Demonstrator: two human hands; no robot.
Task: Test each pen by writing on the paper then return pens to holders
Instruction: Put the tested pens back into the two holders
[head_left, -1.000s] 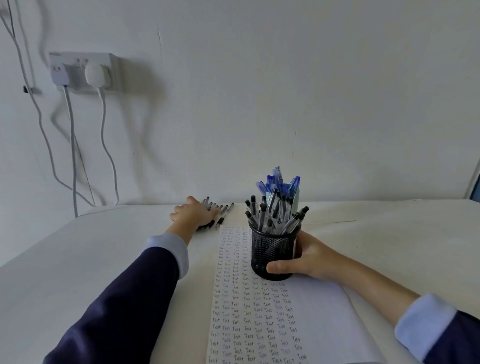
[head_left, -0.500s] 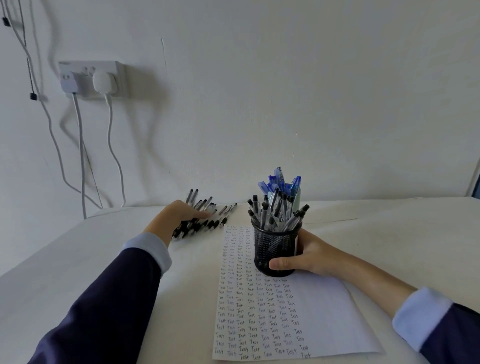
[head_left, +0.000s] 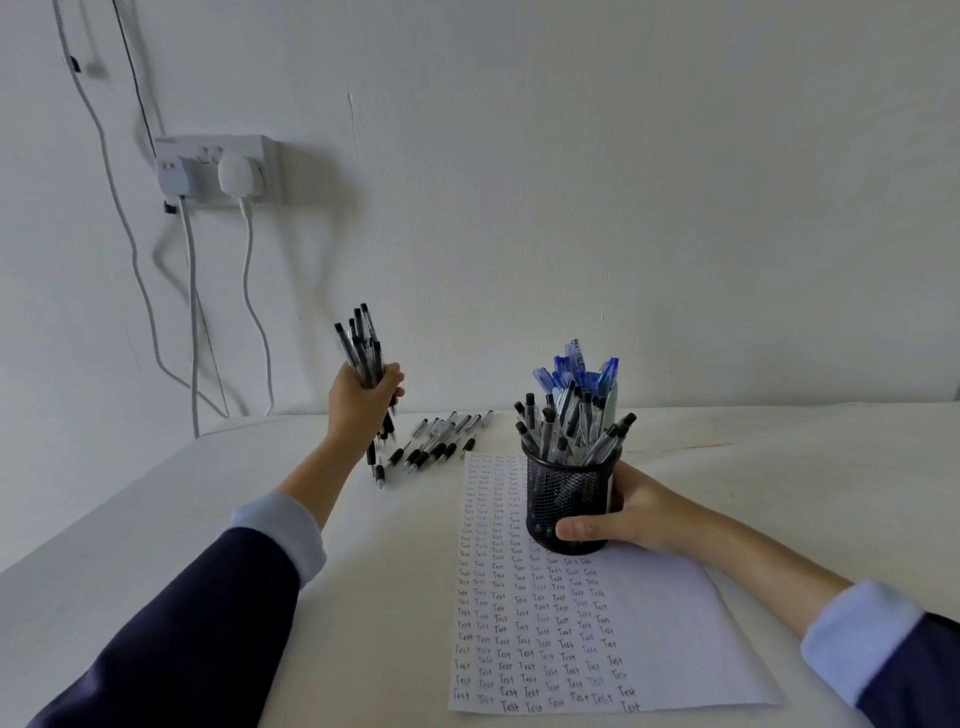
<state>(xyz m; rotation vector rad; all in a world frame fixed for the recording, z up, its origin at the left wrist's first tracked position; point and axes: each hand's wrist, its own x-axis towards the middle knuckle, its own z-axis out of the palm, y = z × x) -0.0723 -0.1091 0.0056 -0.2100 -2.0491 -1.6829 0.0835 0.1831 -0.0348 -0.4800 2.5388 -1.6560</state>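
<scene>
The left hand (head_left: 363, 402) grips a pen bundle (head_left: 360, 345) above the table (head_left: 405, 571); the right hand (head_left: 641, 512) clasps the holder (head_left: 566, 501) on the paper (head_left: 649, 623); lower the bundle slowly, as the holder seems nearly full.

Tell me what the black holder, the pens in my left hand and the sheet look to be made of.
Holder: likely metal wire mesh, matte black; its wall is a see-through grid with a solid rim.
Held pens: probably plastic, with smooth clear barrels and black caps; the dark grips may be rubber.
Paper: thin matte white paper, lying flat and taking ink.
</scene>
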